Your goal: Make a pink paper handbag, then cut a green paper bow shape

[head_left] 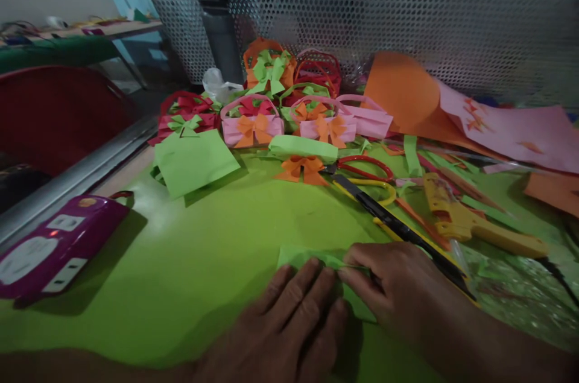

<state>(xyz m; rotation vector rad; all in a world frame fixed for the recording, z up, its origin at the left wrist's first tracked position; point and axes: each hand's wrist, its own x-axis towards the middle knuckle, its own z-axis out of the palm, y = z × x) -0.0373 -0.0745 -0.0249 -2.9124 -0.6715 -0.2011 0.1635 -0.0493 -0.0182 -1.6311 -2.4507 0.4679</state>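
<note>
A small piece of light green paper [289, 255] lies on the green tabletop near the front, mostly covered by both hands. My left hand [289, 322] rests flat across it with fingers stretched out. To its right, my right hand [398, 286] pinches the paper's edge or a fold between thumb and forefinger; the exact grip is partly hidden. Beyond the hands lies an orange paper bow [302, 170] beside a rolled green paper piece [303, 148]. A black-and-yellow utility knife [393, 220] lies just past my right hand, next to red-and-yellow-handled scissors [389, 190].
Small paper baskets with bows [253, 126] stand in a cluster at the back. Left are green paper sheets [196, 160] and a purple power strip [63, 244]. At right lie a yellow glue gun [479, 226], paper scraps and large orange sheets [402, 93]. A perforated metal panel [362, 3] rises behind.
</note>
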